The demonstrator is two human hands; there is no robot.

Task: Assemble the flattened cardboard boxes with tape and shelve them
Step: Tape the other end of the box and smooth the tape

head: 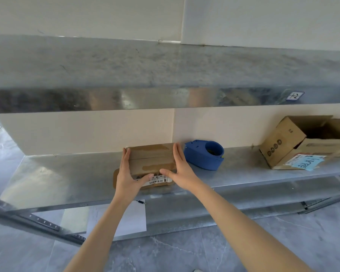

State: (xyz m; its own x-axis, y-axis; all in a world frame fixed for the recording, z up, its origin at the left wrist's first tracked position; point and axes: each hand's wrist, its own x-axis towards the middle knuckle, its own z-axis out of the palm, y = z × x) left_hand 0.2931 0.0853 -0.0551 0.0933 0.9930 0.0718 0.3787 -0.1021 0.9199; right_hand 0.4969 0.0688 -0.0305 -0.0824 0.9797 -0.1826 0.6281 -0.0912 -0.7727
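**Small Box Positioned on Middle Shelf**

1. Upper shelf: a galvanised metal deck that spans the full width of the view. A small white tag is fixed to its front edge at the right.
2. Middle shelf: a metal deck of the same kind, backed by a pale wall. It carries all the task items.
3. Open cardboard box: it stands at the right end of the middle shelf with its flaps up and a blue note on its front.
4. Paper sheet: it lies flat on the lower shelf, partly behind the left forearm.
5. Small taped box: closed, it sits on the middle shelf against the wall, left of centre. A barcode label is on its near face.
6. Blue tape dispenser: it rests on the middle shelf just beside the small taped box, on its right.
7. Left hand: the fingers lie straight and flat against the left side of the box, with the thumb on the near face.
8. Right hand: it mirrors the left, with fingers flat on the right side and the thumb on the near face.
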